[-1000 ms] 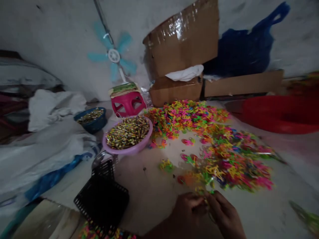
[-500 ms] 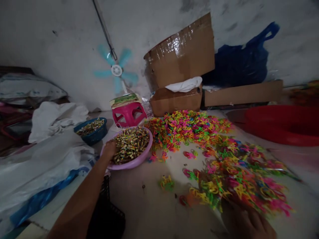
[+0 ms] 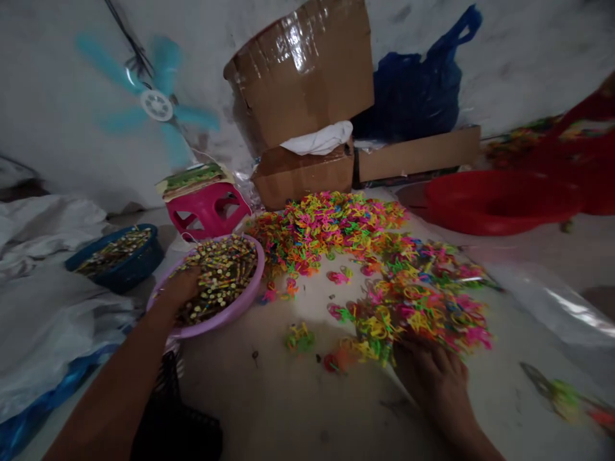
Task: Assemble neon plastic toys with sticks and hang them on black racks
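At the left, my left hand [image 3: 182,288] reaches into a light purple basin [image 3: 240,307] heaped with small striped stick-like pieces [image 3: 223,272]. Its fingers are blurred and sunk among the pieces, so their grip is hidden. On the right, my right hand [image 3: 432,368] rests at the near edge of a spread of bright plastic pieces [image 3: 418,307] in pink, yellow, green and orange. Those fingers are curled downward and close together, with the tips hidden against the pieces; what they hold cannot be made out.
Behind the basin stand a pink stool [image 3: 209,208] and a turning fan [image 3: 157,105]. A blue basin [image 3: 144,259] is at the left. Cardboard boxes [image 3: 307,77], a dark blue bag [image 3: 413,96] and a red basin [image 3: 500,218] line the back. A black crate [image 3: 177,416] sits near me.
The view has swung to the right, so things appear further left. My left hand has gone deeper into the purple basin. More of my right hand and wrist shows, still at the bright pieces.
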The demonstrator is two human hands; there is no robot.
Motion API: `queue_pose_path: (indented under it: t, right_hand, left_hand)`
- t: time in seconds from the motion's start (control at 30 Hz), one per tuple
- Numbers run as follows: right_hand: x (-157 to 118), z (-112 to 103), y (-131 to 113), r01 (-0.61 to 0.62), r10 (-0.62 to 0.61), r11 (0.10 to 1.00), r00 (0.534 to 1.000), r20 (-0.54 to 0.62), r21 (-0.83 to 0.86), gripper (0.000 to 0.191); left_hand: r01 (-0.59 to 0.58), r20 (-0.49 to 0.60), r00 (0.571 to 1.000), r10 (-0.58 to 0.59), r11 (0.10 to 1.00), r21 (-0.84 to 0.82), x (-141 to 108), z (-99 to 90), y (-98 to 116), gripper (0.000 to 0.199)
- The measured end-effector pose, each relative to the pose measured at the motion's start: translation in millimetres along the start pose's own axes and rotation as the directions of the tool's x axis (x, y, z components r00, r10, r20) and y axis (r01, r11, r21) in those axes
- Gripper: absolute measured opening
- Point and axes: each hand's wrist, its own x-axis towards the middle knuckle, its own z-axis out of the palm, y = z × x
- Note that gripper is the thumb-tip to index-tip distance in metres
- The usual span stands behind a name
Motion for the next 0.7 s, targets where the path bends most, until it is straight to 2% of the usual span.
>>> queue_pose_path:
  t: [0.07, 0.13, 0.2, 0.23, 0.3, 0.37, 0.4, 0.47, 0.5, 0.53, 0.6, 0.63, 0.7]
  right_hand:
    - [2.3, -1.9, -3.5, -0.016, 0.016, 1.000, 1.000, 0.004, 0.020, 0.026]
    - [3.3, -2.5, -4.3, -0.030, 0.029, 0.999, 1.000, 0.005, 0.041, 0.025]
    - [3.8, -2.5, -3.0, -0.043, 0.044, 0.997, 0.999, -0.012, 0.072, 0.024]
    - [4.3, -2.9, -2.2, -0.050, 0.053, 0.994, 0.998, -0.028, 0.093, 0.023]
    - [5.7, -5.7, -3.0, -0.077, 0.088, 0.985, 0.994, -0.066, 0.156, 0.022]
    - [7.0, -12.3, -10.4, -0.112, 0.147, 0.954, 0.983, -0.109, 0.279, 0.022]
    - [6.9, -16.9, -17.6, -0.137, 0.189, 0.918, 0.976, -0.108, 0.371, 0.022]
    - [4.5, -27.8, -38.6, -0.242, 0.295, 0.769, 0.955, 0.008, 0.591, 0.025]
    - [2.3, -33.1, -51.6, -0.326, 0.334, 0.648, 0.934, 0.128, 0.688, 0.028]
    - [-0.5, -37.9, -65.0, -0.434, 0.355, 0.498, 0.892, 0.281, 0.751, 0.033]
    - [-6.6, -45.0, -89.7, -0.598, 0.288, 0.204, 0.793, 0.536, 0.775, 0.047]
    - [-9.8, -47.2, -99.3, -0.638, 0.249, 0.100, 0.759, 0.602, 0.763, 0.052]
    - [-15.7, -50.2, -111.1, -0.660, 0.214, -0.034, 0.729, 0.650, 0.751, 0.055]
  left_hand:
    - [0.078, -0.072, 0.994, -0.087, 0.990, -0.117, -6.7, -12.4, 6.4, 0.029]
    - [0.164, -0.167, 0.961, -0.219, 0.943, -0.291, -15.1, -26.4, 20.8, 0.030]
    - [0.187, -0.215, 0.913, -0.348, 0.822, -0.538, -28.7, -38.9, 45.1, 0.025]
    - [0.165, -0.200, 0.898, -0.392, 0.721, -0.673, -38.8, -43.1, 60.6, 0.020]
    - [0.111, -0.110, 0.924, -0.365, 0.533, -0.839, -67.7, -44.2, 96.9, 0.013]
    - [0.125, 0.048, 0.972, -0.231, 0.330, -0.936, -107.8, -33.1, 136.9, 0.016]
    - [0.148, 0.115, 0.982, -0.150, 0.235, -0.961, -131.0, -23.1, 157.0, 0.017]
    - [0.228, 0.227, 0.974, -0.022, 0.074, -0.971, -179.3, 2.6, 194.8, 0.020]
    - [0.280, 0.280, 0.959, 0.039, 0.009, -0.960, -202.4, 16.7, 211.5, 0.022]
    - [0.343, 0.335, 0.937, 0.097, -0.083, -0.936, -223.6, 30.5, 226.3, 0.025]
    - [0.451, 0.415, 0.888, 0.196, -0.205, -0.869, -257.1, 54.1, 249.1, 0.028]
    - [0.521, 0.464, 0.851, 0.248, -0.279, -0.806, -268.9, 63.1, 257.0, 0.029]
    - [0.629, 0.533, 0.777, 0.334, -0.418, -0.655, -283.0, 74.6, 266.2, 0.029]
